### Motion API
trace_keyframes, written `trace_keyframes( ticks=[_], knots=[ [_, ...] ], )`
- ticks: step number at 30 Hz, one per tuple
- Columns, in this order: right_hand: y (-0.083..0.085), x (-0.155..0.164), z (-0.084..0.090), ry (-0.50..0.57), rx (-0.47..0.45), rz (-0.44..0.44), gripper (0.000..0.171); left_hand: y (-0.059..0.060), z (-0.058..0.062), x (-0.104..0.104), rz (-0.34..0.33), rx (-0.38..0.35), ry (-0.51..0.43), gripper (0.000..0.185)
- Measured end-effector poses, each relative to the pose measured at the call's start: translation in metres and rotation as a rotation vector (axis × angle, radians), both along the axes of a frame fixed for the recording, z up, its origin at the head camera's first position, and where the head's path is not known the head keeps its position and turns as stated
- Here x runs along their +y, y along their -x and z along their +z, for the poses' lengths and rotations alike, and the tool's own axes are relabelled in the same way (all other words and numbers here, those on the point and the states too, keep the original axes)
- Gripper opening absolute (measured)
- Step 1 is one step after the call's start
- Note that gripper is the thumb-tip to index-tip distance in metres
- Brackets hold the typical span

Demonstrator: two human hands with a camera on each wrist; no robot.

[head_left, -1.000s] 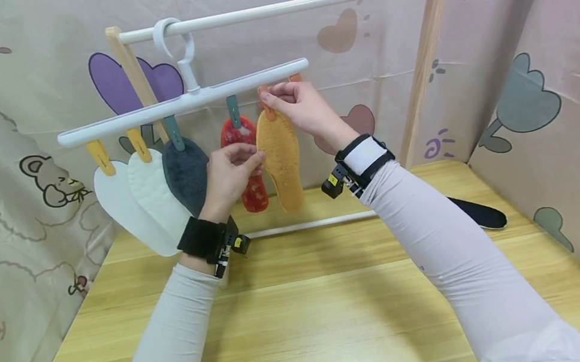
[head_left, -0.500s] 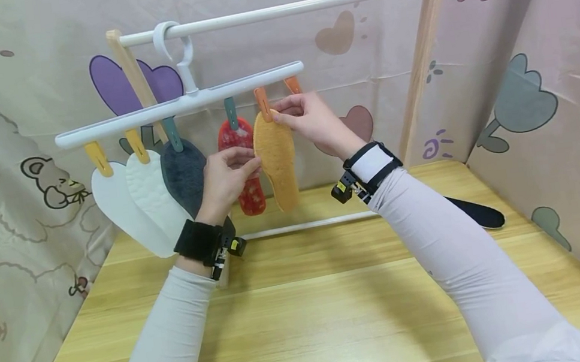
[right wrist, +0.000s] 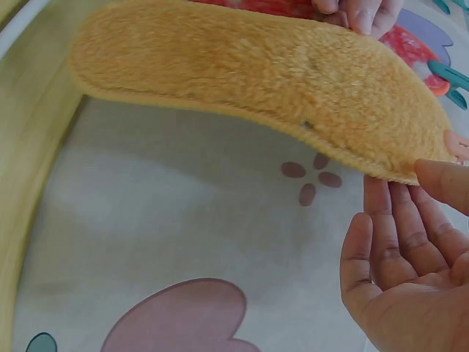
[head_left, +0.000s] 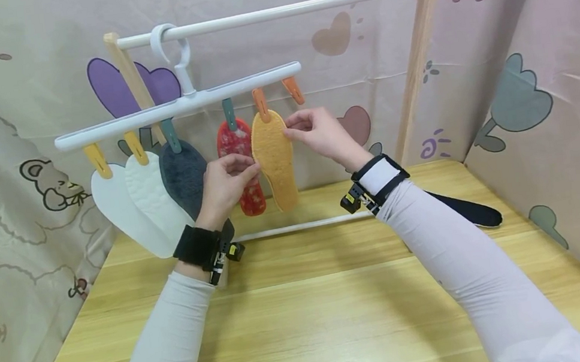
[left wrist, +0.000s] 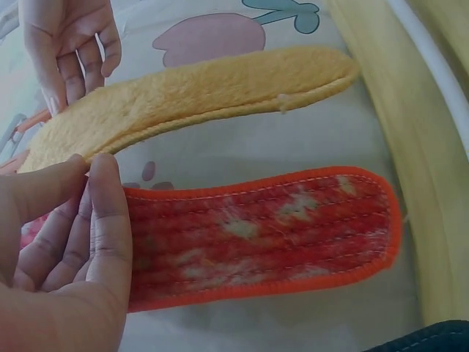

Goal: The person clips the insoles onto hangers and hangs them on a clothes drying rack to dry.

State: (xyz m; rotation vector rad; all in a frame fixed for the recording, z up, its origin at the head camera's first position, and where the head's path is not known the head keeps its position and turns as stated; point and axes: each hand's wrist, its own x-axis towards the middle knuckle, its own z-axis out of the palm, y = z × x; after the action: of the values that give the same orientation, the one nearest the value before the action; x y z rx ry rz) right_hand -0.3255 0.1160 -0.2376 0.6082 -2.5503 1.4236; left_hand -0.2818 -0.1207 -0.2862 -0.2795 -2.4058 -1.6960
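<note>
A white hanger (head_left: 177, 105) hangs from a white rail (head_left: 274, 9) and carries several clipped insoles. A fuzzy yellow insole (head_left: 274, 158) (left wrist: 205, 92) (right wrist: 249, 66) hangs from an orange clip (head_left: 260, 103). My left hand (head_left: 225, 183) (left wrist: 66, 257) pinches its left edge with thumb and forefinger, just in front of a red insole (head_left: 233, 139) (left wrist: 256, 227). My right hand (head_left: 311, 133) (right wrist: 396, 271) is at the insole's right edge near the top. Its fingers are spread loosely behind, and the thumb tip just touches the rim.
Two white insoles (head_left: 125, 207) and a dark grey one (head_left: 183, 176) hang further left. An orange clip (head_left: 293, 90) at the hanger's right end holds nothing. A dark insole (head_left: 467, 210) lies on the wooden table (head_left: 311, 311) behind my right forearm. Patterned cloth walls stand close around.
My right hand has let go of the orange clip and dropped to the insole's right edge. The yellow insole now hangs from that clip. My left hand has stayed at its left edge.
</note>
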Motion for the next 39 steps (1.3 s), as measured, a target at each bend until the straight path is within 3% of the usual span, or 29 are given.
trace_keyframes(
  ticks=[14,21,39],
  knots=[
    [-0.010,0.017,-0.019,-0.081,-0.002,-0.022,0.028,-0.002,-0.017,0.005,-0.028,-0.035,-0.012,0.019],
    [-0.014,0.030,-0.027,-0.112,-0.026,-0.007,0.032,-0.002,-0.032,0.016,-0.113,-0.019,-0.059,0.017],
    [-0.034,0.089,-0.054,-0.255,-0.139,0.025,0.033,-0.010,-0.057,0.062,-0.250,-0.058,-0.021,0.015]
  ],
)
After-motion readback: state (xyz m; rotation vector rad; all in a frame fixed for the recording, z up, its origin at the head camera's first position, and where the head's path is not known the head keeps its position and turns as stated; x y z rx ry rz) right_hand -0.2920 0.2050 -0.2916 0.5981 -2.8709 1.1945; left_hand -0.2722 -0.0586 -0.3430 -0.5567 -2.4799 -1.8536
